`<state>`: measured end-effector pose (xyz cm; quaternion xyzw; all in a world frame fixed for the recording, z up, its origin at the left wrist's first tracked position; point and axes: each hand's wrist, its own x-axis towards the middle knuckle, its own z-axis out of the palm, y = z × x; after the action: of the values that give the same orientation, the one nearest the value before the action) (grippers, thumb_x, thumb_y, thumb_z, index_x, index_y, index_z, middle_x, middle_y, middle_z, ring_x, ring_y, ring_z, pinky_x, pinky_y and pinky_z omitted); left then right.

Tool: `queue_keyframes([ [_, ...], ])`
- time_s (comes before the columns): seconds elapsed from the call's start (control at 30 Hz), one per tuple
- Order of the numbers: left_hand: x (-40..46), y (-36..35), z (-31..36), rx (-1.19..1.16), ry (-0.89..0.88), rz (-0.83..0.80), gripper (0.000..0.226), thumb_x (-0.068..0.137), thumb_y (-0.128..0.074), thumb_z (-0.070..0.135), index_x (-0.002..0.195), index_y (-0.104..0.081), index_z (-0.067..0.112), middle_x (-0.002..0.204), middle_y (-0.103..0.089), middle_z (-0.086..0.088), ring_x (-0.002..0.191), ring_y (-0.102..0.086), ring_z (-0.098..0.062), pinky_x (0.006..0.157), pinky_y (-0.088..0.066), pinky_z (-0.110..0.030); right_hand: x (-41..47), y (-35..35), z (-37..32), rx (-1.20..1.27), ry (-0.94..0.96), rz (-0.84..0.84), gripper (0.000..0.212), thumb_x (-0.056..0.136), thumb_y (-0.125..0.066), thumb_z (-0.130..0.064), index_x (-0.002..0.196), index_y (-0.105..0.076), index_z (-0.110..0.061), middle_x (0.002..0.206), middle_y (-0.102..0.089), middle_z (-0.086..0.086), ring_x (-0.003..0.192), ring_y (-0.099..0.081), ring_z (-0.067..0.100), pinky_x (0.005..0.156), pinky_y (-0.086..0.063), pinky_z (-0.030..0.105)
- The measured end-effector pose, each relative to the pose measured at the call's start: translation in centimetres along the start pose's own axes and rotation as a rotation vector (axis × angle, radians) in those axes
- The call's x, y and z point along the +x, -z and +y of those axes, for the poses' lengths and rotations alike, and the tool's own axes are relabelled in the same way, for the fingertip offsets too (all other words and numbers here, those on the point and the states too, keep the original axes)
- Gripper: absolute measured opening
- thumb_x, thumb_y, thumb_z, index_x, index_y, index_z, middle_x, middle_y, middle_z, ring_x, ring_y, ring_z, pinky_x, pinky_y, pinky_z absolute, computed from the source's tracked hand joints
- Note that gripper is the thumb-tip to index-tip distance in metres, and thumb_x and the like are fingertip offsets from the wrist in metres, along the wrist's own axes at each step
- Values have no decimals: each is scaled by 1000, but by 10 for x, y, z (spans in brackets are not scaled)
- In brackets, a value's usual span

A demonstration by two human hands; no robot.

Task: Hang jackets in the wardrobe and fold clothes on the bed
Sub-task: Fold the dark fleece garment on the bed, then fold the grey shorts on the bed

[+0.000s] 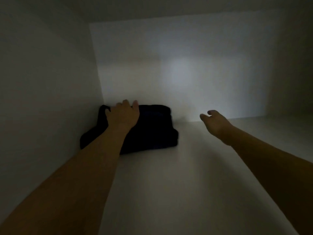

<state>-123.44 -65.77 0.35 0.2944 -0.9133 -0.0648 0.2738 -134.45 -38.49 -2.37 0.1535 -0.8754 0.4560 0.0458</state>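
Left hand [122,116] first: its fingers [126,102] are draped over the far top edge of a folded stack of dark, almost black fabric [152,129], curling a bit over the back, palm flat on top. Looks more like pressing or steadying than a real grab, but it's so dim I can't say for sure how tight the hold is. Right hand [216,123] is off to the side, well apart from the stack, fingers loose and spread, holding nothing, just hovering over the shelf.

The dark stack sits on a plain white wardrobe shelf [169,184], tucked into the back left corner near the white side wall [50,82], close to the back panel [186,73]. A flap of the fabric sticks out on the left side by the wall, so it's not perfectly squared up.

Progress-wise, my guess: this one garment is already folded and basically put away, the left hand just settling it in place. No jackets, hangers or bed in view, so I can't tell how much hanging or folding is left. Probably next is letting go and heading back for another item.
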Motion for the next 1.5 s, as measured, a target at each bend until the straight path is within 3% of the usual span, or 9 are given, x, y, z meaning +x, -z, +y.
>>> queue_keyframes([
  [0.13, -77, 11, 110, -179, -237, 62, 55, 101, -30, 46, 131, -47, 4, 131, -54, -21, 117, -52, -36, 103, -38, -44, -78, 98, 53, -255, 45, 163, 55, 100, -45, -35, 146, -33, -8, 148, -41, 16, 132, -43, 34, 107, -35, 41],
  [0.3, -184, 4, 245, -138, -628, -38, 58, 100, -30, 47, 147, -32, 13, 151, -38, -11, 139, -32, -29, 118, -16, -46, -173, 206, 103, -460, -42, 264, 55, 98, -46, -32, 148, -31, -12, 148, -40, 13, 130, -44, 33, 105, -39, 39],
  [0.47, -282, 16, 343, -253, -1069, 20, 57, 99, -34, 45, 145, -36, 12, 149, -40, -10, 135, -37, -28, 114, -23, -40, -290, 286, 137, -560, -137, 352, 52, 98, -46, -31, 146, -35, -14, 150, -38, 8, 132, -42, 28, 108, -34, 36],
  [0.57, -345, 30, 385, -416, -1245, 55, 62, 99, -35, 45, 151, -27, 12, 158, -24, -8, 144, -23, -28, 115, -24, -43, -368, 320, 146, -620, -201, 439, 51, 98, -46, -32, 145, -36, -15, 149, -38, 5, 133, -41, 25, 108, -33, 34],
  [0.7, -443, 56, 413, -512, -1423, 133, 66, 99, -28, 46, 154, -12, 13, 162, -6, -8, 149, -4, -26, 121, -8, -48, -480, 351, 141, -718, -253, 540, 49, 98, -46, -34, 144, -37, -18, 148, -39, 2, 132, -43, 22, 108, -33, 33],
  [0.87, -587, 122, 426, -705, -1623, 150, 65, 95, -32, 41, 149, -32, 5, 155, -29, -16, 144, -25, -35, 117, -18, -54, -651, 397, 133, -882, -352, 706, 48, 97, -48, -32, 143, -39, -19, 146, -42, -1, 133, -41, 19, 109, -31, 29],
  [1.0, -724, 176, 429, -810, -1740, 160, 65, 94, -37, 41, 149, -32, 5, 155, -29, -14, 143, -26, -35, 117, -18, -54, -814, 429, 143, -966, -561, 817, 49, 97, -48, -29, 143, -38, -14, 148, -40, 2, 137, -35, 19, 113, -24, 29],
  [1.23, -981, 273, 432, -839, -1945, 29, 68, 98, -26, 48, 154, -11, 14, 161, -9, -8, 148, -6, -27, 121, 0, -47, -1062, 463, 152, -966, -867, 907, 53, 97, -49, -31, 145, -36, -14, 150, -38, 2, 138, -33, 20, 113, -27, 33],
  [1.5, -1223, 341, 438, -901, -2147, -139, 65, 96, -25, 48, 153, -12, 19, 160, -16, -6, 147, -12, -26, 121, -5, -45, -1276, 504, 183, -865, -1137, 941, 57, 97, -50, -33, 148, -30, -17, 153, -33, 3, 139, -33, 23, 114, -29, 37],
])
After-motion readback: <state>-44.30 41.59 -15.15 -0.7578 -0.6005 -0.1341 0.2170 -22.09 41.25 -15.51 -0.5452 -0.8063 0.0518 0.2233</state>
